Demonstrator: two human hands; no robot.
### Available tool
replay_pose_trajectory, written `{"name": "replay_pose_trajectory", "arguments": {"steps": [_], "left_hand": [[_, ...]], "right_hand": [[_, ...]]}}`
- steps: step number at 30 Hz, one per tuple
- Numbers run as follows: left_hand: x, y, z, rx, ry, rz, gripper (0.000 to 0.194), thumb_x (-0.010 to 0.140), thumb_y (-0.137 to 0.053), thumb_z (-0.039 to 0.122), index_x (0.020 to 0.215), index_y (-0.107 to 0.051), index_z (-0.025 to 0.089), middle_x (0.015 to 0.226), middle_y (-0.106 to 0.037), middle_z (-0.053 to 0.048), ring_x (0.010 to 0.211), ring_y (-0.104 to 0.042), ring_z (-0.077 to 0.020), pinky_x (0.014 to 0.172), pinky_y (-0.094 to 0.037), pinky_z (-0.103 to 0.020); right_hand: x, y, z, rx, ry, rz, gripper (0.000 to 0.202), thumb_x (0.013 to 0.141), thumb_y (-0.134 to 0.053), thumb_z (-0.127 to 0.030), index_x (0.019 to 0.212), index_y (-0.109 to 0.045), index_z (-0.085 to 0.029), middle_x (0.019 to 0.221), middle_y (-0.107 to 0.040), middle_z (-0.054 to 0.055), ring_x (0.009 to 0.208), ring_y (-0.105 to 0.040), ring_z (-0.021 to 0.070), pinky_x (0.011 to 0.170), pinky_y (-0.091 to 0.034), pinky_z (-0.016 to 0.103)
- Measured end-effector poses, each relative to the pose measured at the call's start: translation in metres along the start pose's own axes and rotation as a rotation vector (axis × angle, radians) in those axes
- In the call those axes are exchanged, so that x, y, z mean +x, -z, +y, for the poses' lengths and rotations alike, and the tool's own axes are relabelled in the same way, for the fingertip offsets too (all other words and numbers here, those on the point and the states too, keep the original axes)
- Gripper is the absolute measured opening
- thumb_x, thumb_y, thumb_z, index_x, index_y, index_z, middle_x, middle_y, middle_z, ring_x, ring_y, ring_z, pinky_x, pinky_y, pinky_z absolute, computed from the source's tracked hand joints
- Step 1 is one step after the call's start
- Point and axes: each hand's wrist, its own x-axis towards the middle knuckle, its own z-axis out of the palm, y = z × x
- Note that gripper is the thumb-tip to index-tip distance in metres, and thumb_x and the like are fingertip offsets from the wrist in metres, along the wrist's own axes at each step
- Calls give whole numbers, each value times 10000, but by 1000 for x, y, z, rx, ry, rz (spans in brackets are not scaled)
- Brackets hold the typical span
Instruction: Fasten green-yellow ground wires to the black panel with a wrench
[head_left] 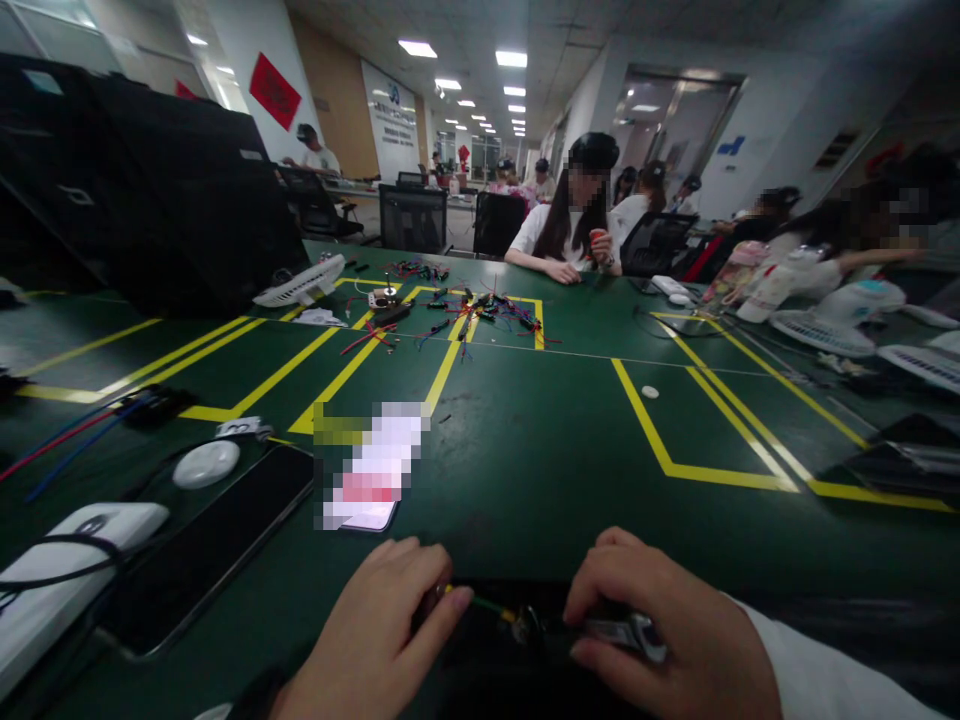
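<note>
At the table's near edge, my left hand (382,625) pinches a thin green and yellow wire (484,603) between thumb and index finger. The wire runs right to a small part (523,625) that is dark and hard to make out. My right hand (660,625) is closed on a silver metal tool (634,632), which looks like a wrench and lies between thumb and fingers. Its left end comes close to the small part; whether they touch cannot be told. Beyond my left hand a lit phone (382,465) lies on the green table (510,500).
A dark phone (217,550), a white mouse-like object (206,463) and a white power bank (75,580) lie at left. Farther off are bundles of coloured wires (487,308), a black case (142,190) and a white fan (300,283). A person (574,220) sits across the table.
</note>
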Motion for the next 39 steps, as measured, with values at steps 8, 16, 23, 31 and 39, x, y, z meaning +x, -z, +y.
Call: {"name": "replay_pose_trajectory", "arguments": {"steps": [8, 16, 23, 31, 39], "left_hand": [[3, -9, 4, 5, 36, 53, 430, 979, -486, 367, 587, -457, 195, 607, -563, 9, 638, -569, -171, 610, -382, -277], [2, -10, 0, -30, 18, 27, 412, 973, -483, 355, 595, -461, 192, 614, -564, 2, 652, -569, -179, 619, -383, -288], [3, -10, -4, -58, -39, -22, 384, 939, -524, 327, 582, -495, 187, 597, -580, -2, 620, -568, -176, 589, -361, -282], [5, -3, -1, -80, -26, -64, 291, 889, -579, 236, 605, -538, 189, 637, -620, -3, 641, -578, -180, 594, -357, -279], [5, -7, -5, -75, -11, -101, 280, 919, -531, 249, 647, -549, 184, 669, -608, -10, 660, -563, -191, 633, -355, -306]], "right_hand": [[9, -8, 18, 36, 248, -30, 227, 776, -587, -129, 665, -417, -229, 689, -633, -4, 651, -550, 151, 651, -474, 290], [10, -15, 18, -24, 353, 31, 237, 777, -539, -133, 630, -385, -237, 624, -603, 20, 627, -526, 174, 635, -444, 321], [9, -28, 21, -52, 348, 103, 298, 827, -549, -193, 566, -408, -223, 535, -552, 13, 538, -515, 162, 526, -410, 297], [6, -25, 47, -104, 317, -72, 270, 846, -679, -289, 614, -562, -217, 625, -588, 0, 628, -569, 165, 527, -425, 257], [33, 4, 17, 138, 356, -214, 281, 857, -548, -82, 677, -384, -223, 669, -602, -19, 670, -526, 129, 712, -416, 284]]}}
